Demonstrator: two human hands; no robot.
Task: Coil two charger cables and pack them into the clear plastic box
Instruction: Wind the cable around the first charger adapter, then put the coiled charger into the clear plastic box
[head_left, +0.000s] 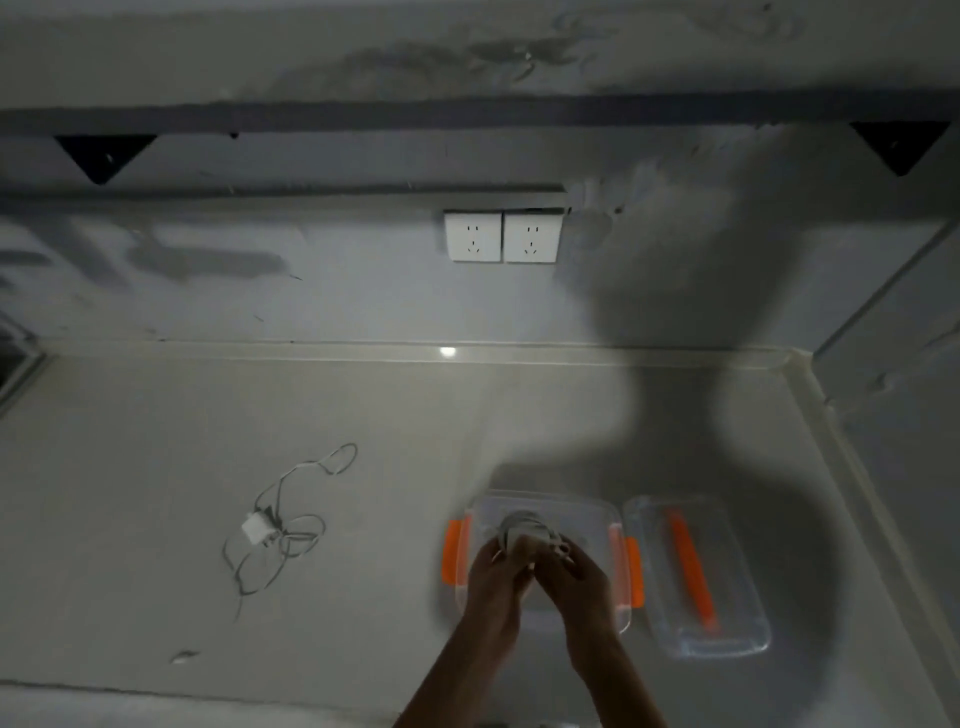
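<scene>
A clear plastic box with orange side clips stands open on the counter at lower centre. Over it, my left hand and my right hand together hold a coiled white cable, fingers curled round the bundle, which sits inside the box's outline. A second white charger cable with its square plug lies loose and tangled on the counter to the left, well apart from both hands.
The box's clear lid with an orange handle lies just right of the box. Two white wall sockets sit on the wall behind. The counter's right edge meets a wall corner; a dark shadow covers the right side.
</scene>
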